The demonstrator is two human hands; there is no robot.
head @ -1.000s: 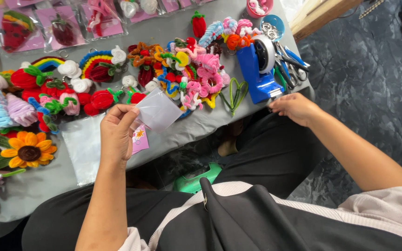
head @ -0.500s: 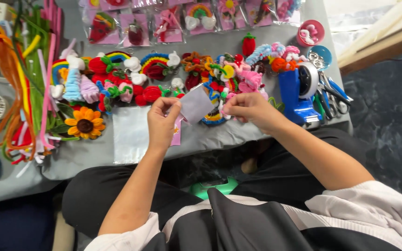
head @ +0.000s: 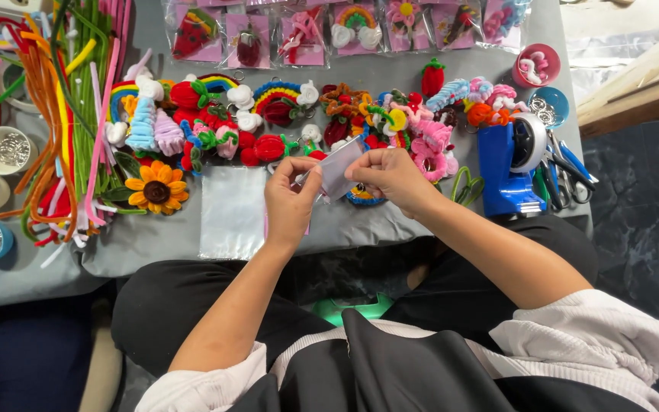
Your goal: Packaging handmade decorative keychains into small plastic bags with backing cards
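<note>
Clear plastic sleeve (head: pixel 339 169) pinched between both hands above stacked sleeves (head: pixel 232 211).

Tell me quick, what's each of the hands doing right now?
Left hand: closed, pinching the left edge of a small clear plastic bag.
Right hand: closed on the same bag's right side.

We find little open room on the grey table (head: pixel 154 248). Our left hand (head: pixel 290 200) and right hand (head: pixel 394 177) sit at its near edge, hemmed ahead by a dense band of pipe-cleaner charms (head: pixel 284 122). To the right, the blue tape dispenser (head: pixel 509 172) and scissors (head: pixel 566 172) block the way. To the left, the clear plastic bags (head: pixel 232 212) lie flat and low, easy to pass over; beyond them the sunflower (head: pixel 156 188) and loose pipe cleaners (head: pixel 78 91) crowd the surface
</note>
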